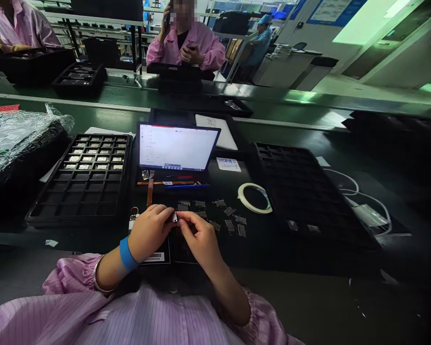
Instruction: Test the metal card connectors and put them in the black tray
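Between my two hands is a small white-and-dark module [174,217]. My left hand [150,230] pinches it from the left, and my right hand [199,235] has its thumb and index finger at its right edge. To the right of my fingers lie several small flat modules [229,225] on the dark mat. A brown flex cable [150,191] runs down from the front of the lit tablet [177,147] toward my left hand. Under my left wrist a sheet with a barcode label [155,257] shows in part.
A black tray [82,196] at left holds pale modules in its upper cells. A tape roll [255,198] and another black tray [309,191] lie at right. White cable [384,208] curls beyond. People sit across the bench.
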Motion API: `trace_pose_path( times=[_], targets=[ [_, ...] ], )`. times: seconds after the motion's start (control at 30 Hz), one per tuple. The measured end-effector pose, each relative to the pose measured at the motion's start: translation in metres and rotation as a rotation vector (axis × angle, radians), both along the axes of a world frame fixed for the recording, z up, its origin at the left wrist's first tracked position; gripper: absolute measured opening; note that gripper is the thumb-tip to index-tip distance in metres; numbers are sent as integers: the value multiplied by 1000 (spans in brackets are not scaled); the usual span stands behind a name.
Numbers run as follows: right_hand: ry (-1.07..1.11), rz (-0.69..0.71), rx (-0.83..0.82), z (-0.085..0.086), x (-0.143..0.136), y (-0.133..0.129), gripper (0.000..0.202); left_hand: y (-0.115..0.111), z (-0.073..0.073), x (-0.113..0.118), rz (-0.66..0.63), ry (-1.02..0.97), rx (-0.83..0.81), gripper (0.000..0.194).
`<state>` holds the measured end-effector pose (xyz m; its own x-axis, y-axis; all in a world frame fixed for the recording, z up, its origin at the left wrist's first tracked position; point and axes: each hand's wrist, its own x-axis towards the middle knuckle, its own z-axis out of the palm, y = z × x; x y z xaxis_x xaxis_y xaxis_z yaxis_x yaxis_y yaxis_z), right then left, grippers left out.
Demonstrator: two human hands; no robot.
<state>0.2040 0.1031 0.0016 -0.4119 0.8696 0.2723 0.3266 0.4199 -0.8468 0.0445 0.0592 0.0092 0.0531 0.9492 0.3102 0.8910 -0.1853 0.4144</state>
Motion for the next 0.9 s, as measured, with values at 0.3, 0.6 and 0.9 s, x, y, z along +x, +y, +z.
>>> trace_pose_path(
  times=[0.3, 0.6, 0.9],
  targets=[
    [-8, -15, -79, -1, -1, 0, 23, -12, 8, -16, 42, -186, -28, 80],
    [169, 148, -753, 20, -10, -9, 35, -58, -12, -31, 29, -36, 103, 29],
    [312, 225, -1088, 33, -4, -11, 45, -57, -16, -32, 23, -75, 136, 26]
  ],
)
